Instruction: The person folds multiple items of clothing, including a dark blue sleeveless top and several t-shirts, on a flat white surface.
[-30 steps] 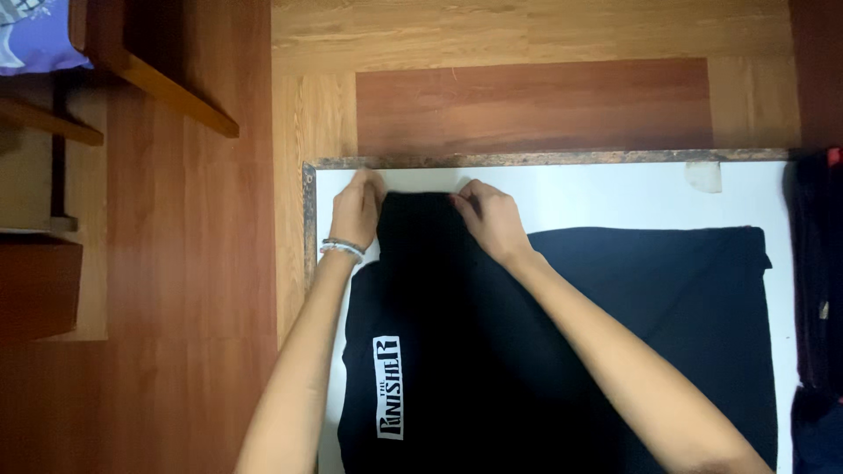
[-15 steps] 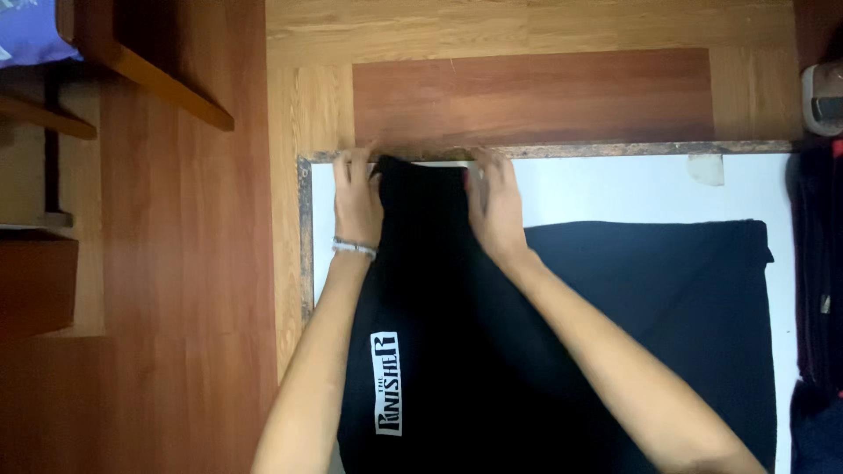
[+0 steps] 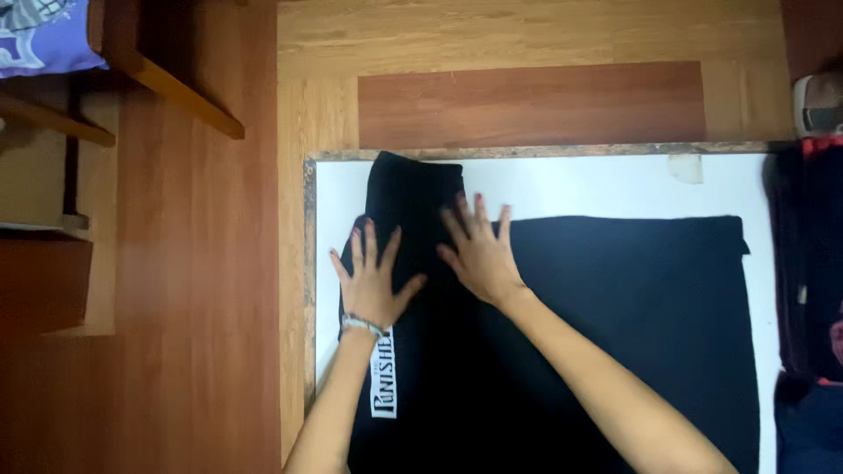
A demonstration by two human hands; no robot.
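Observation:
A black garment with a white printed strip lies spread on a white board. Its left part is folded into a narrow black band that reaches the board's far edge. My left hand lies flat on the cloth near the left edge, fingers spread, a bracelet on the wrist. My right hand presses flat just to its right, fingers apart, at the foot of the folded band. Neither hand grips anything.
The board has a worn frame and rests on a wooden floor. Wooden furniture stands at the left with a purple cloth on top. Dark clothing lies along the right edge, a small white device above it.
Both hands slid back from the far edge of the folded band toward me and now lie flat with fingers spread. The band stays stretched to the board's far edge.

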